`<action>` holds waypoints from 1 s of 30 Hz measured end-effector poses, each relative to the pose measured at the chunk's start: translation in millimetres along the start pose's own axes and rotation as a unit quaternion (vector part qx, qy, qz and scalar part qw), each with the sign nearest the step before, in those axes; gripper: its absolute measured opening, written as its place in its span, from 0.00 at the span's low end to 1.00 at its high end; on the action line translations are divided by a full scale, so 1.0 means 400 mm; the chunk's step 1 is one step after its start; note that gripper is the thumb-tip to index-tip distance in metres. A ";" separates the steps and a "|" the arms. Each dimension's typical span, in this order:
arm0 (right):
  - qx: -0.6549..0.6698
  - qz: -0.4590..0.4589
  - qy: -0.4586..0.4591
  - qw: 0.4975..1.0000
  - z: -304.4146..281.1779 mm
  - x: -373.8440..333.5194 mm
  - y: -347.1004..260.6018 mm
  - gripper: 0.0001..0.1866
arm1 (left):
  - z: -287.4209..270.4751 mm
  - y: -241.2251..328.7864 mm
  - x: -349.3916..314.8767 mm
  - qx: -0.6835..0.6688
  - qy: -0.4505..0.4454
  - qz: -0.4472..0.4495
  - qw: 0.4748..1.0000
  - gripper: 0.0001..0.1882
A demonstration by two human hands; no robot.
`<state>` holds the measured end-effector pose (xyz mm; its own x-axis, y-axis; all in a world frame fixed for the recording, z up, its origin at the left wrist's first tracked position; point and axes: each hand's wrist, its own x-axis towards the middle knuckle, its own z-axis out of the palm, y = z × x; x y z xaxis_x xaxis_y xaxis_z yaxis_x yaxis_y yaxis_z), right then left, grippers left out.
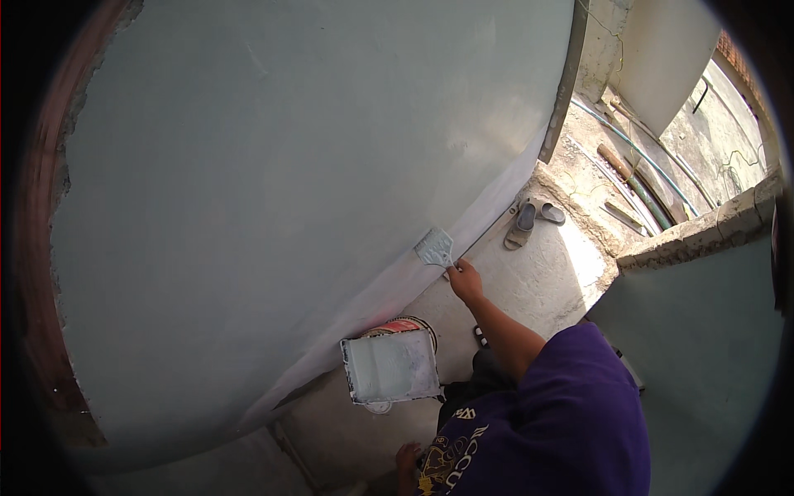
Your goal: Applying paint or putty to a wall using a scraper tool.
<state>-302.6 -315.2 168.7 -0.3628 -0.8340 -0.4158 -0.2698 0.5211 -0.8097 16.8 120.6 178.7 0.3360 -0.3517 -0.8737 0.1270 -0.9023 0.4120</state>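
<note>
Low on a grey wall (289, 207), looks like mid-coat, gripping a wide brush (434, 247) there with the right hand (466, 283), can't tell the grip of the left hand (408, 455), with a paint tray (391, 367) nearby, probably calls for steady strokes next.

Lettering stands on the front of the person's purple, short-sleeved cloth shirt (571, 422). A row of pale capital letters (471, 448) runs down the chest, slanted in this view, its lower end cut off by folds and the picture's edge. Above it sits a short, small white mark (466, 412), and beside it a gold printed emblem (436, 473). The round bucket with a red, dark-edged side (405, 326) may carry print too, but the paint-coated rectangular tray (347, 368) hides most of it.
</note>
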 end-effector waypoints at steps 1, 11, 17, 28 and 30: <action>0.000 -0.001 0.004 1.000 -0.013 0.007 0.023 0.18 | 0.008 0.007 -0.006 0.038 -0.004 0.000 0.999 0.21; -0.028 -0.037 0.012 0.999 -0.007 0.054 -0.015 0.18 | -0.011 -0.105 0.079 -0.029 -0.031 0.063 0.997 0.24; 0.033 -0.055 -0.005 0.998 -0.035 -0.010 -0.048 0.18 | -0.015 -0.113 0.069 -0.053 0.001 0.060 0.997 0.21; -0.068 -0.018 -0.019 0.997 -0.014 0.058 -0.003 0.17 | 0.010 -0.030 0.034 -0.073 -0.036 0.001 0.997 0.20; -0.028 -0.064 -0.012 0.998 0.011 0.038 -0.039 0.17 | -0.014 -0.099 0.054 -0.056 -0.022 0.042 0.997 0.20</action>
<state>-299.8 -336.7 173.3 -0.3017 -0.8977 -0.3211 -0.3616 0.4194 -0.8327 24.4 150.3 144.8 0.3092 -0.4372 -0.8445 0.2039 -0.8369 0.5079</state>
